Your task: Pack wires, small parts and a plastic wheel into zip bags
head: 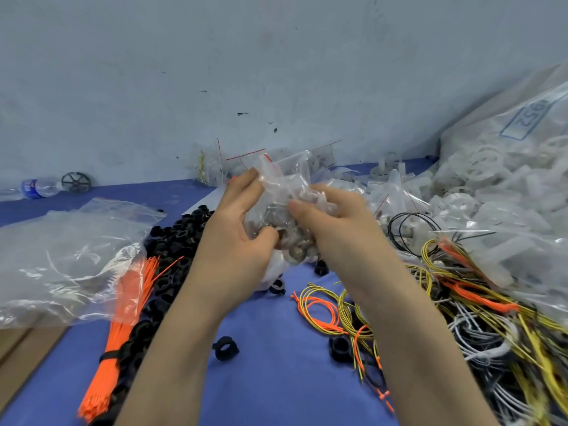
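Both hands hold a small clear zip bag (287,192) with a red seal line above the blue table, at the middle of the view. My left hand (236,229) grips its left side, thumb curled against the bag's lower part. My right hand (332,219) pinches its right side. Small dark and metallic parts show through the bag's bottom. Loose yellow, orange and black wires (335,312) lie below the right hand. White plastic wheels (482,167) are piled at the right.
A heap of black plastic rings (175,238) and a bundle of orange cable ties (123,327) lie at left, under a large clear bag (67,256). More zip bags (221,167) stand by the wall. A water bottle (37,187) and dark wheel (76,182) lie far left.
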`<state>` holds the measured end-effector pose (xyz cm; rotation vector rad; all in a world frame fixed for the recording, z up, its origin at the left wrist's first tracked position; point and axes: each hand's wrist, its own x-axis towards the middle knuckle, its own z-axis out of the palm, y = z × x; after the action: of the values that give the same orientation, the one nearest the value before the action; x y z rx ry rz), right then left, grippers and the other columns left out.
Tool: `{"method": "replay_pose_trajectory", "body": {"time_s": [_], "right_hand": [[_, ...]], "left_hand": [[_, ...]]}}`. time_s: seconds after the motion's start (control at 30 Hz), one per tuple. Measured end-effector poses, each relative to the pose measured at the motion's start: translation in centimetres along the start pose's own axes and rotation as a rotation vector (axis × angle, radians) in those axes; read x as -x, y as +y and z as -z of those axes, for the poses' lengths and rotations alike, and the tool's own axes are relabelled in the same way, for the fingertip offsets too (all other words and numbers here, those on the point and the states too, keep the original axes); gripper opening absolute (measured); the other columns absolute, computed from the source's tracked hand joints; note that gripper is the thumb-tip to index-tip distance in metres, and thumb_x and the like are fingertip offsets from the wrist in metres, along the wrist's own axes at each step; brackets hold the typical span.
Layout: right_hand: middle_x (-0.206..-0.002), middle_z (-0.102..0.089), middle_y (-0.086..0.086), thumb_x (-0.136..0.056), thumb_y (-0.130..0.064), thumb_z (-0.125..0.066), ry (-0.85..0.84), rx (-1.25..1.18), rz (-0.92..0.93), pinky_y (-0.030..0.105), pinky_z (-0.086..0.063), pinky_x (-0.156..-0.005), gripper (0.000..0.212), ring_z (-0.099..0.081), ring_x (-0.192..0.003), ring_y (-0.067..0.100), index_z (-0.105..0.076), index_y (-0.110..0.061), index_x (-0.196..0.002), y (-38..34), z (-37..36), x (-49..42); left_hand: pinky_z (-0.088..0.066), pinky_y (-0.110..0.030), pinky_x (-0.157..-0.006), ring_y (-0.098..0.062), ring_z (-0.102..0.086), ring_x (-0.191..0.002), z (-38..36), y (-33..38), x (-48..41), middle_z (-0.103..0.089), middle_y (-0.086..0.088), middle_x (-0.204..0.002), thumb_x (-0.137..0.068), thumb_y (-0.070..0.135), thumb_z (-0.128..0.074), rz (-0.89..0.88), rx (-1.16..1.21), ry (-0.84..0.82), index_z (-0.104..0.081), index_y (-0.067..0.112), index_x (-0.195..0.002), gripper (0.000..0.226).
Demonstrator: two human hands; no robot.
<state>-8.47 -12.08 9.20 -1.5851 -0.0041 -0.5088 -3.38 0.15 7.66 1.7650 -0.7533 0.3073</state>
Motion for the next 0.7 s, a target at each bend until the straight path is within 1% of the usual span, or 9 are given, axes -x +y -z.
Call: {"method": "replay_pose_trajectory", "body": {"time_s": [0.1,0.2,0.27,0.33,0.37,0.43,0.5,0.6,0.7], "right_hand": [[-0.061,-0.063,0.012,-0.092,-0.006,-0.055,-0.054,-0.107,-0.118,0.041,-0.044,-0.067,0.03,-0.055,-0.066,0.025,-0.072,-0.013,-0.068,0.1,0.5,-0.1],[-0.051,-0.062,-0.004,-0.092,-0.005,-0.054,-0.094,-0.117,-0.192,0.03,-0.048,-0.058,0.054,-0.058,-0.055,0.015,-0.07,-0.037,-0.052,0.4,0.6,-0.1],[-0.059,-0.064,-0.001,-0.09,-0.003,-0.055,-0.102,-0.167,-0.229,0.027,-0.048,-0.054,0.033,-0.059,-0.054,0.012,-0.074,-0.019,-0.067,0.7,0.8,-0.4],[-0.072,-0.065,0.007,-0.09,0.0,-0.052,-0.111,-0.331,-0.298,0.029,-0.05,-0.059,0.013,-0.063,-0.065,0.018,-0.065,-0.005,-0.093,0.6,1.2,-0.6],[-0.077,-0.064,0.011,-0.091,0.003,-0.048,-0.116,-0.428,-0.307,0.031,-0.049,-0.063,0.014,-0.063,-0.072,0.022,-0.061,-0.002,-0.096,0.5,1.4,-0.8],[-0.084,-0.058,0.011,-0.089,0.006,-0.043,-0.131,-0.5,-0.278,0.03,-0.043,-0.068,0.019,-0.056,-0.082,0.025,-0.058,-0.005,-0.092,0.5,1.7,-0.9],[-0.103,-0.061,0.007,-0.088,0.002,-0.045,-0.149,-0.333,-0.287,0.024,-0.046,-0.075,0.022,-0.059,-0.093,0.019,-0.058,-0.005,-0.105,0.5,1.9,-0.8],[-0.144,-0.045,-0.002,-0.093,-0.017,-0.054,-0.216,0.327,-0.288,0.024,-0.037,-0.101,0.052,-0.046,-0.127,0.01,-0.04,-0.016,-0.143,0.0,2.5,-0.3],[-0.13,-0.06,-0.007,-0.093,-0.027,-0.054,-0.24,0.534,-0.112,0.023,-0.039,-0.1,0.035,-0.054,-0.118,0.006,-0.059,-0.025,-0.128,-2.2,3.0,1.2]], "left_hand": [[-0.047,-0.009,-0.083,0.031,-0.037,-0.11,0.1,0.2,0.1,-0.034,0.036,-0.136,-0.084,-0.015,-0.049,-0.089,-0.065,-0.059,-0.045,0.026,-0.14,0.07],[-0.051,-0.023,-0.074,0.019,-0.046,-0.112,0.3,0.5,0.3,-0.033,0.038,-0.143,-0.08,0.0,-0.046,-0.125,-0.088,-0.15,-0.042,0.04,-0.138,0.071],[-0.047,-0.018,-0.072,0.013,-0.048,-0.098,0.4,0.7,0.5,-0.03,0.042,-0.142,-0.073,0.006,-0.042,-0.131,-0.09,-0.207,-0.04,0.042,-0.138,0.074],[-0.049,-0.026,-0.079,-0.014,-0.04,-0.126,0.2,1.1,0.7,-0.031,0.04,-0.144,-0.071,0.002,-0.039,-0.133,-0.058,-0.282,-0.041,0.037,-0.139,0.076],[-0.049,-0.035,-0.074,-0.009,-0.062,-0.102,0.0,1.3,0.8,-0.032,0.037,-0.146,-0.071,-0.001,-0.038,-0.135,-0.03,-0.329,-0.042,0.034,-0.14,0.078],[-0.042,-0.04,-0.052,-0.021,-0.049,-0.069,-0.4,1.8,1.0,-0.032,0.033,-0.147,-0.071,-0.006,-0.037,-0.138,0.03,-0.41,-0.044,0.031,-0.141,0.079],[-0.039,-0.037,-0.047,-0.03,-0.04,-0.056,-0.8,2.0,1.1,-0.032,0.034,-0.147,-0.073,-0.005,-0.038,-0.145,0.034,-0.422,-0.043,0.03,-0.141,0.077],[-0.045,-0.03,-0.06,-0.022,-0.046,-0.065,-1.0,1.9,1.2,-0.031,0.039,-0.145,-0.076,-0.001,-0.04,-0.121,-0.017,-0.355,-0.041,0.034,-0.141,0.074],[-0.045,-0.016,-0.065,0.002,-0.042,-0.075,-1.1,1.2,0.8,-0.025,0.045,-0.138,-0.084,-0.01,-0.044,-0.026,-0.09,-0.254,-0.037,0.039,-0.138,0.073]]}}
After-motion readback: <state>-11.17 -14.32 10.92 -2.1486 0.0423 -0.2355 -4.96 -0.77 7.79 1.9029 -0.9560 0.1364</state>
